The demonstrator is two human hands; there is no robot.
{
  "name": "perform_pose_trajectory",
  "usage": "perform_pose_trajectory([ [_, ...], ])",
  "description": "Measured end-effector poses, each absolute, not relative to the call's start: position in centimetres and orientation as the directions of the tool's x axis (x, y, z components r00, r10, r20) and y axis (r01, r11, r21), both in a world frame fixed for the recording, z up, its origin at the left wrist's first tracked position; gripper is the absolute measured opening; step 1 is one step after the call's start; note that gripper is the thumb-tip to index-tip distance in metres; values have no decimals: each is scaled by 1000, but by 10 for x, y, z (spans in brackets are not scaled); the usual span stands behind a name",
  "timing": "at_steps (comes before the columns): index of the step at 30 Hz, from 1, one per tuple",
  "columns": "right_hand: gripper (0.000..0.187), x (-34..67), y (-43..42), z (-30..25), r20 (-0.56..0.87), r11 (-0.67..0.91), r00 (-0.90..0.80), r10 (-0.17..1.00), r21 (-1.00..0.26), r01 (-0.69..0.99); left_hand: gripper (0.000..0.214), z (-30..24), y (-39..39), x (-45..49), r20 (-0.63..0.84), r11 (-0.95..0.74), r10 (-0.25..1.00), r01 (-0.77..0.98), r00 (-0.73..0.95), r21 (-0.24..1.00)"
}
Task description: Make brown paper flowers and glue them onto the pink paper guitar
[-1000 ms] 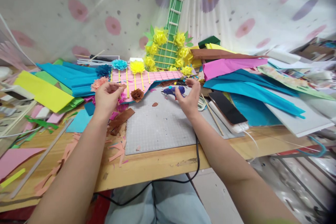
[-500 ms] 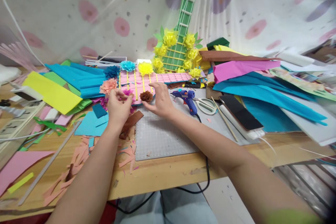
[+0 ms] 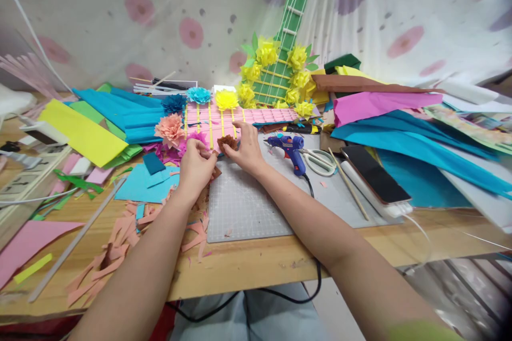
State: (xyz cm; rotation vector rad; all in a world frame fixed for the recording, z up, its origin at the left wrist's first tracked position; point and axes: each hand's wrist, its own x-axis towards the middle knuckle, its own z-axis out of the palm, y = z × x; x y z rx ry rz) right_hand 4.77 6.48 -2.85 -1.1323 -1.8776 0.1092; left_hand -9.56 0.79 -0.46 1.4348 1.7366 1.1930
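A pink paper-covered guitar shape (image 3: 204, 117) with yellow strips lies across the table, paper flowers along its left end. A ruffled brown paper flower (image 3: 226, 141) sits at its near edge. My right hand (image 3: 250, 152) is around that flower, thumb pressed to its near side and index finger behind. Close on its left, my left hand (image 3: 196, 168) is closed in a pinch, a small piece of brown paper at its fingertips. Beside it are a magenta flower (image 3: 192, 141), partly hidden, and a peach flower (image 3: 170, 129). Yellow (image 3: 226, 99) and blue (image 3: 199, 95) flowers sit farther back.
A blue glue gun (image 3: 292, 150) lies on the grey cutting mat (image 3: 248, 213), near scissors (image 3: 322, 162), a wooden stick (image 3: 348, 184) and a phone (image 3: 376, 173). Crepe paper (image 3: 400, 130) is piled right. A green neck piece with yellow flowers (image 3: 276, 74) leans behind. Peach scraps (image 3: 116, 256) lie left.
My left hand has moved right, toward the brown flower. My right thumb has come onto the flower, which now looks tilted. The view has shifted slightly.
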Motion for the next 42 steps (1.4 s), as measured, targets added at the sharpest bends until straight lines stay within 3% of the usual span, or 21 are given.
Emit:
perform_pose_trajectory([
  [5, 51, 49, 64, -30, 657, 588, -167, 735, -495, 640, 28, -8, 9, -92, 101, 19, 969, 475, -225, 880],
  [11, 51, 49, 61, -28, 651, 586, -168, 740, -502, 637, 25, -2, 13, -90, 202, 3, 950, 654, -237, 757],
  [21, 50, 49, 62, -26, 642, 582, -174, 746, -504, 638, 26, 5, 16, -86, 230, 6, 953, 774, -196, 633],
  [33, 51, 49, 58, -23, 602, 552, -191, 775, -499, 668, 26, 5, 16, -84, 252, -61, 960, 786, -123, 615],
  [42, 49, 47, 60, -25, 623, 562, -170, 764, -511, 651, 39, 3, 16, -84, 242, -61, 962, 763, -127, 644],
])
